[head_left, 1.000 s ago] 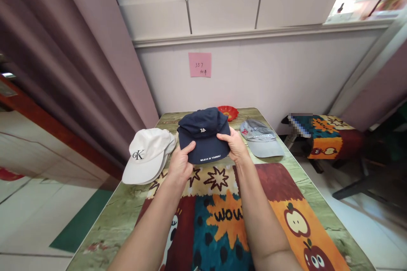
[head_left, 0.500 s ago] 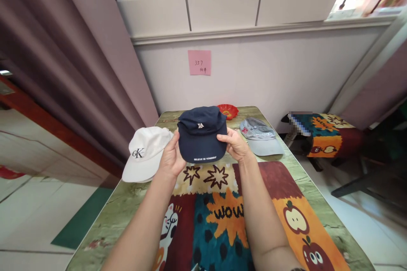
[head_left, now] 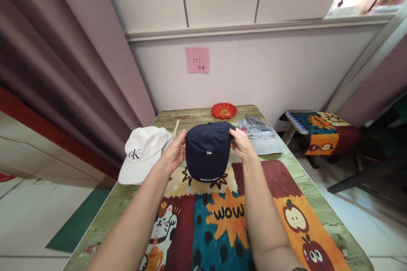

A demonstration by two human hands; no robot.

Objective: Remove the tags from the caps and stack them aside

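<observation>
The largest thing about the hands is the wood-grain table, which spreads beneath them and to both sides; the printed mat, bearing the word "WOW", lies on it below the forearms. The navy baseball cap, with small white lettering on its front, is in the gap between the left hand and the right hand. Its long axis, crown to visor, points back toward the person, the visor reaching down over the mat's far edge, so neither hand is clearly nearer. The hands are apart, one at each side of it: the right pinches its edge with the thumb on top, while the left's fingertips come up to the opposite edge, though whether they grip it I cannot tell. Just outside the left hand sits the white baseball cap marked "CK"; just beyond the right hand is the gray baseball cap. Past both hands, toward the wall, stands the red scalloped dish, and higher up hangs the pink paper note. Counted: three baseball caps in sight, one of each color, one dish, one note and one mat on this table.
</observation>
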